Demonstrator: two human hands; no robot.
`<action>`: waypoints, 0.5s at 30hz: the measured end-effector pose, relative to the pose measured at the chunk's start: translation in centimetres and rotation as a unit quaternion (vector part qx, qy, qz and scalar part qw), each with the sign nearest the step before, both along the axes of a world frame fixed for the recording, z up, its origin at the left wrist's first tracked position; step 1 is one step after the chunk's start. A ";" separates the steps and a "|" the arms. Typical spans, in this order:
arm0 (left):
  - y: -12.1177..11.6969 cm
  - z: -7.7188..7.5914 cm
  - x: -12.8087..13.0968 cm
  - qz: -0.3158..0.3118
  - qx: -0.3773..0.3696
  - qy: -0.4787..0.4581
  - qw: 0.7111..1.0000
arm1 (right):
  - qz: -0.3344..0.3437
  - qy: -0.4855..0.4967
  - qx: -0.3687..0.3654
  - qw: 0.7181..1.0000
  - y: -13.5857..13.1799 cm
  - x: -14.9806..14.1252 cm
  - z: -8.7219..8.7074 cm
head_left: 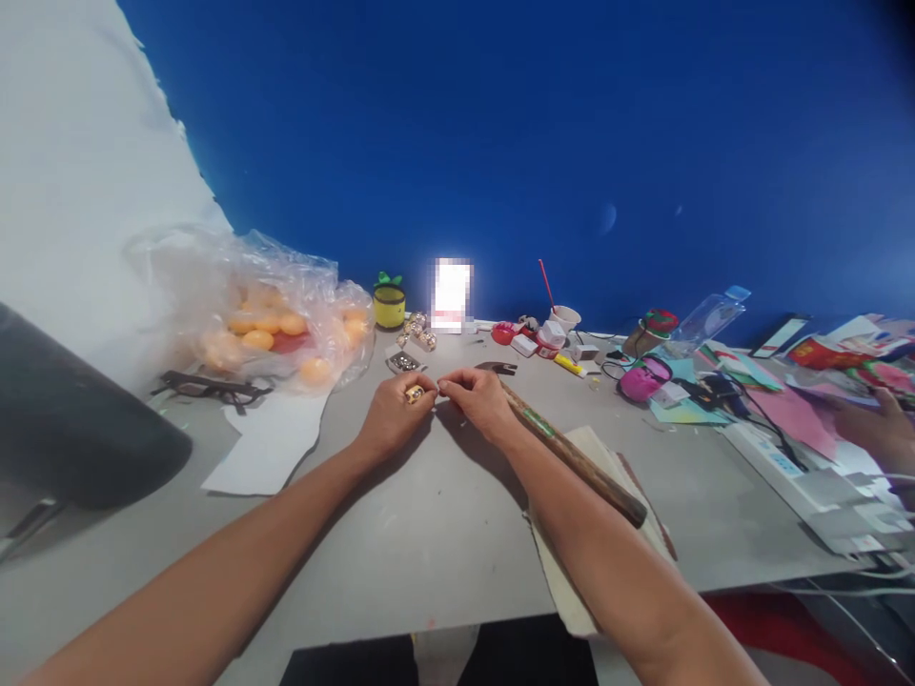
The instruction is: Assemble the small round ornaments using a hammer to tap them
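My left hand is closed at the middle of the table, with a small shiny gold-coloured piece held in its curled fingers. Close by it on the right, my right hand pinches thumb and fingers together; whatever is between them is too small to make out. The fingertips of both hands nearly meet. Beneath my right forearm and beside it lies a hammer with a wooden handle, its metal claw head just beyond my right hand. A small tray of silvery bits sits just past my left hand, near several gold round pieces.
Left are a plastic bag of orange balls, glasses, white paper and a dark cylinder. A bright screen, paper cup and yellow pot stand behind. Right are a power strip and another person's hand.
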State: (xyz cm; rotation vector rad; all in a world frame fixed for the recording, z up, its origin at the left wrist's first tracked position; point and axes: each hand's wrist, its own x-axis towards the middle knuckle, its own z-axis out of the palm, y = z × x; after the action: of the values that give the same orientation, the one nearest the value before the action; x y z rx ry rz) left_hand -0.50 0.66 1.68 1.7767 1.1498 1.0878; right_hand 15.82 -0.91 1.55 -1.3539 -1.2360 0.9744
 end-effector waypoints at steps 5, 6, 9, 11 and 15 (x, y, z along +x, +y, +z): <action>-0.1 0.1 -0.1 -0.049 -0.140 -0.107 0.983 | -0.016 0.052 -0.022 0.998 0.3 0.6 0.2; -0.1 0.1 0.0 -0.054 -0.153 -0.115 0.980 | -0.018 0.072 -0.027 0.997 0.3 0.7 0.2; -0.1 0.0 0.1 -0.076 -0.175 -0.131 0.973 | -0.019 0.132 -0.039 0.990 0.5 0.9 0.1; -0.2 -0.1 0.2 -0.092 -0.193 -0.154 0.965 | -0.015 0.163 -0.048 0.985 0.6 1.1 0.0; -0.4 0.1 0.3 -0.099 -0.205 -0.172 0.958 | -0.013 0.204 -0.071 0.976 0.7 1.2 -0.1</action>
State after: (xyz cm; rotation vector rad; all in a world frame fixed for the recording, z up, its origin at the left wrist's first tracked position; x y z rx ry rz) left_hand -0.25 0.30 1.78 1.2877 0.8848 0.9136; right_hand 17.02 -0.24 1.42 -1.1954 -0.8486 1.2684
